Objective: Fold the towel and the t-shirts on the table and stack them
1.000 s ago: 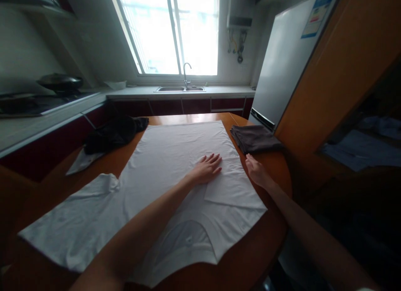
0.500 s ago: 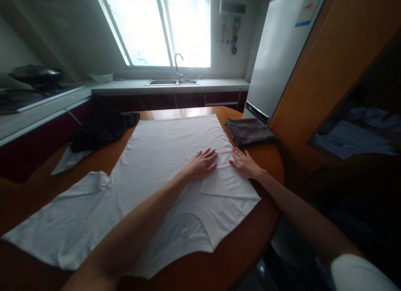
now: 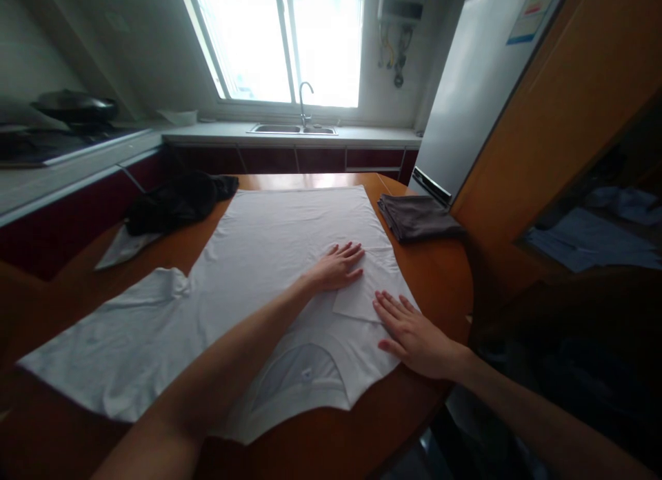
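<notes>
A white T-shirt (image 3: 269, 238) lies spread on the wooden table, its neckline towards me. Its left sleeve (image 3: 103, 349) stretches out at the left, while the right sleeve is folded in over the body of the shirt. My left hand (image 3: 338, 266) rests flat on the cloth beside the folded sleeve, fingers spread. Nearer to me, my right hand (image 3: 411, 332) lies with outstretched fingers over the shirt's right shoulder edge, palm down. Neither hand grips anything.
Folded dark grey cloth (image 3: 418, 216) sits at the table's (image 3: 445, 276) far right. A black garment (image 3: 178, 201) lies crumpled at the left, on something white. Beyond are a counter with a sink (image 3: 276, 129) and a refrigerator (image 3: 465, 87).
My right hand has slid towards me, from the shirt's side edge by the folded sleeve down to the shoulder edge. My left hand stays at about the same spot. The view has shifted slightly.
</notes>
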Tool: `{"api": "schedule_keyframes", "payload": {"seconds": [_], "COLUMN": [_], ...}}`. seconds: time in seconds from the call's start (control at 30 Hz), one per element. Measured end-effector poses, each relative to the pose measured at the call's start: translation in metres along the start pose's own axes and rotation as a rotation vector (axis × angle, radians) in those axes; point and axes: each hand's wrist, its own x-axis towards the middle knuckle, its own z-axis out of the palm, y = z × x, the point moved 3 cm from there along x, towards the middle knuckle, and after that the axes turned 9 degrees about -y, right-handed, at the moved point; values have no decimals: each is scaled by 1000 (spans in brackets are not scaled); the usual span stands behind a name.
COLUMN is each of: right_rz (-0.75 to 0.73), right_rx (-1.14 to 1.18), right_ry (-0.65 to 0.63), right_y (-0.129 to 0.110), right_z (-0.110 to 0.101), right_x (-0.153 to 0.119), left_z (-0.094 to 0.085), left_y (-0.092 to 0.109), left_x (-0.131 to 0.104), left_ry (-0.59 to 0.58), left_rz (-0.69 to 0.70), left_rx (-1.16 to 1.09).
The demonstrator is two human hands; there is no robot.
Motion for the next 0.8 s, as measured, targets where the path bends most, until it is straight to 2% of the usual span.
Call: {"api": "schedule_keyframes", "payload": {"seconds": [0.13, 0.23, 0.3, 0.4, 0.5, 0.57, 0.67, 0.8], "right_rz": [20, -16, -35, 7, 64, 76, 91, 109], "right_rx": [66, 105, 102, 73, 2, -61, -83, -21], "right_ry": [-39, 20, 104, 198, 241, 228, 198, 321], "right_y": [-18, -16, -2, 35, 71, 86, 98, 103], "right_z": [-3, -15, -26, -42, -49, -46, -37, -35], "right_x": [-22, -15, 1, 36, 71, 87, 96, 91], "left_z": [0, 1, 1, 3, 4, 4, 4, 4], "left_y": [-1, -2, -2, -3, -3, -3, -3, -3], "left_x": [0, 0, 0, 0, 1, 0, 0, -1], "left_ry": [-1, 14, 30, 33, 28, 33, 34, 24], "left_rz": [1, 4, 5, 11, 14, 13, 13, 13], "left_rx": [-10, -2, 8, 19, 24, 27, 23, 8]}}
